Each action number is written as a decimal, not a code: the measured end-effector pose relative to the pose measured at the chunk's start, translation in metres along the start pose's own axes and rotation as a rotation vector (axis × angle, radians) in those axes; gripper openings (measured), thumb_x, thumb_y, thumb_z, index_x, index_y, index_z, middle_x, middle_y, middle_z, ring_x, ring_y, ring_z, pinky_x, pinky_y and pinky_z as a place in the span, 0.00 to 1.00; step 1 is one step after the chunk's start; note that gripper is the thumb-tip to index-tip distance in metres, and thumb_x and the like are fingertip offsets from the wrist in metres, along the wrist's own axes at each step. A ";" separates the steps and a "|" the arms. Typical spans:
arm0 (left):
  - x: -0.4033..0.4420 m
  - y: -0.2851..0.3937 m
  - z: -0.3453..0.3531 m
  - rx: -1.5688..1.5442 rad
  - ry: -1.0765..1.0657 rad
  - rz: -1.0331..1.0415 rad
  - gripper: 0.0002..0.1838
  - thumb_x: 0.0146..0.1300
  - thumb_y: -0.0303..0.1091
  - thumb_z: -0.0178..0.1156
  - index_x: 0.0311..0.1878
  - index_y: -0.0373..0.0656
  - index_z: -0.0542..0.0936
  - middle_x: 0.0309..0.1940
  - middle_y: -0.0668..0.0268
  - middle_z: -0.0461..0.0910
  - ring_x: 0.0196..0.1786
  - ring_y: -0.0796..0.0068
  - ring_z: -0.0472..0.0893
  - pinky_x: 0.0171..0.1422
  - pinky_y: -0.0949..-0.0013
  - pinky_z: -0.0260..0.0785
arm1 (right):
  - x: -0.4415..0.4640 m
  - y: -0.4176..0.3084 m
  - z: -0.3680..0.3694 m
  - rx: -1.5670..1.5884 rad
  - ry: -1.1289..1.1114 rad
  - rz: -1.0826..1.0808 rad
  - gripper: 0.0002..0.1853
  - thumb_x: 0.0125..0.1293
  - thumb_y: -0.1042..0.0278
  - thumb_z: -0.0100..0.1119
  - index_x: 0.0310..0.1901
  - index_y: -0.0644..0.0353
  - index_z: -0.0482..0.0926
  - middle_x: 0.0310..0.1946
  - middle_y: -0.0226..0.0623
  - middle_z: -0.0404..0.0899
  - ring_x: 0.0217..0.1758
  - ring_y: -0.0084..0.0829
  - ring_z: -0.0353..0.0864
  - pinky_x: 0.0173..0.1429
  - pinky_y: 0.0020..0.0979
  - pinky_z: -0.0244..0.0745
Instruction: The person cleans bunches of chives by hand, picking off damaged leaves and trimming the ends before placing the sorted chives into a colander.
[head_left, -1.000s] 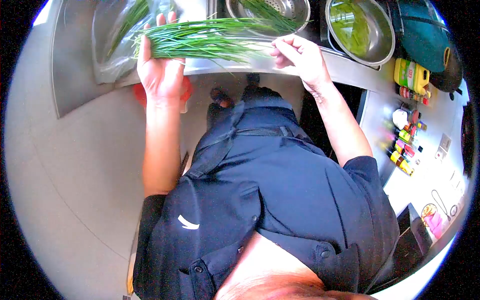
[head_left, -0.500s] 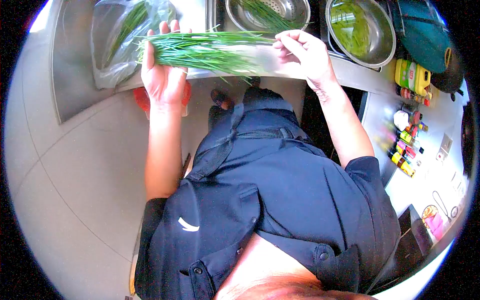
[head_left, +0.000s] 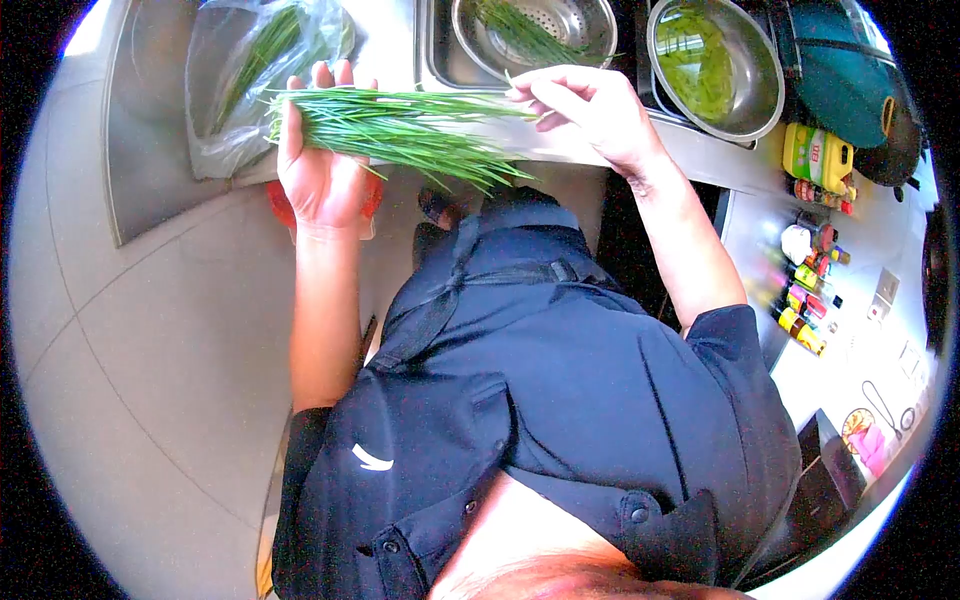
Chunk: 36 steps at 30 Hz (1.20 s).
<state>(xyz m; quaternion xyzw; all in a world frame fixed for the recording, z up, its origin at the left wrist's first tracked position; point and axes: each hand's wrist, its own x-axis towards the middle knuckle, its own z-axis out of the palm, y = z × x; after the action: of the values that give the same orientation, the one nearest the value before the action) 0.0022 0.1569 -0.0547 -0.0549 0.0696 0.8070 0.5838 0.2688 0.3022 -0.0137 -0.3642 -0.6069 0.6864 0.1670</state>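
A loose bunch of long green stalks (head_left: 400, 125) lies across the palm of my left hand (head_left: 328, 180), its tips reaching toward the right. The thumb and fingers of that hand curl up around the stalks' left end. At the tips' right end, my right hand (head_left: 600, 115) is pinched; whatever is between its fingertips is too thin to make out clearly. Behind the bunch, a steel colander (head_left: 468, 45) holds more green stalks (head_left: 530, 38). A clear plastic bag (head_left: 215, 150) with stalks inside rests at the upper left.
A steel bowl (head_left: 757, 110) with green pieces in liquid stands at the upper right. Beside it are a teal object (head_left: 850, 75), a yellow bottle (head_left: 825, 158) and several small bottles (head_left: 802, 330). Something red (head_left: 280, 205) is below the counter edge (head_left: 690, 145).
The bunch in my left hand has moved down slightly, its tips fanning lower. My right hand has shifted left, closer to the tips.
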 end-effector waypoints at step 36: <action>-0.011 0.018 -0.003 0.022 -0.062 0.010 0.17 0.76 0.38 0.49 0.62 0.47 0.77 0.67 0.61 0.74 0.75 0.58 0.64 0.83 0.41 0.41 | 0.006 -0.014 0.004 -0.408 -0.085 -0.296 0.07 0.62 0.69 0.68 0.41 0.58 0.88 0.34 0.29 0.84 0.39 0.19 0.81 0.44 0.24 0.76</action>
<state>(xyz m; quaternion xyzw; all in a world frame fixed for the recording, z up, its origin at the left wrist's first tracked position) -0.0120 0.1407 -0.0551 -0.0232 0.0605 0.8105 0.5822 0.2582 0.3064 -0.0018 -0.2683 -0.7861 0.5325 0.1628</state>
